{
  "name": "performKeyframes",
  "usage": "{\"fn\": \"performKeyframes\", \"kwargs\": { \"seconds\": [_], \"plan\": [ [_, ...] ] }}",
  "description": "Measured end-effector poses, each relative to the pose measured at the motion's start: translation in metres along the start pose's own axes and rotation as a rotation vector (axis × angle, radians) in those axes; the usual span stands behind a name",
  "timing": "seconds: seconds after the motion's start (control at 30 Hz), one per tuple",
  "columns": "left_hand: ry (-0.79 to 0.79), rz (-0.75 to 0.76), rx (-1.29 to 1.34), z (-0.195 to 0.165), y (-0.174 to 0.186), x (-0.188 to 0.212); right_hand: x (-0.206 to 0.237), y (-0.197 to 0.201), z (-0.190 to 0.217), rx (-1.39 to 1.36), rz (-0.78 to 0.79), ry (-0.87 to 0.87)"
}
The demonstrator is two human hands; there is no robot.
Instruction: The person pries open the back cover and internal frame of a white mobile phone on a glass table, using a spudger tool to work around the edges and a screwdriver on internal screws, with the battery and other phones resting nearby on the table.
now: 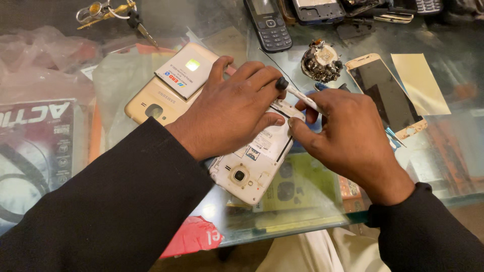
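Note:
My left hand presses down on an opened white phone body lying back-up on the glass counter, its fingers holding the frame's upper end. My right hand grips a thin white screwdriver with a black cap, its tip hidden at the phone's top edge. A gold back cover lies to the left with a flat battery resting on it.
A detached cracked gold-rimmed screen and a yellowish film sheet lie at right. A round part cluster, a keypad phone, other handsets, keys and plastic packets surround the work spot.

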State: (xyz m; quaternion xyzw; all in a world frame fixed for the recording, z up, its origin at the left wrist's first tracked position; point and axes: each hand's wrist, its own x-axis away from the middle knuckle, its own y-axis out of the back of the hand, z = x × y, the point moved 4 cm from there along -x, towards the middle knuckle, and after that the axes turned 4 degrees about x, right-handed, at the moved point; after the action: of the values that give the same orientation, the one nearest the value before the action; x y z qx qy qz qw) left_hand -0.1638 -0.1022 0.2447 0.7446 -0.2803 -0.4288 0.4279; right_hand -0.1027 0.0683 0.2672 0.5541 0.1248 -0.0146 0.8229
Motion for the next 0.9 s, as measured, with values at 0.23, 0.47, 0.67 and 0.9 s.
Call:
{"fn": "performKeyframes", "kwargs": {
  "seconds": [0.23,0.47,0.67,0.9],
  "plan": [
    [0.039,0.048,0.013,0.003,-0.004,-0.001,0.009,-0.004,0.004,0.232,-0.077,0.141],
    [0.049,0.029,0.050,0.001,-0.002,-0.001,0.012,-0.006,0.004,0.106,-0.105,0.174],
    [0.097,0.090,0.088,0.000,-0.005,-0.001,0.012,-0.006,-0.001,-0.009,-0.035,-0.027],
    [0.087,0.170,0.108,-0.001,-0.010,-0.004,0.010,-0.004,0.001,-0.106,0.003,-0.136]
  ]
}}
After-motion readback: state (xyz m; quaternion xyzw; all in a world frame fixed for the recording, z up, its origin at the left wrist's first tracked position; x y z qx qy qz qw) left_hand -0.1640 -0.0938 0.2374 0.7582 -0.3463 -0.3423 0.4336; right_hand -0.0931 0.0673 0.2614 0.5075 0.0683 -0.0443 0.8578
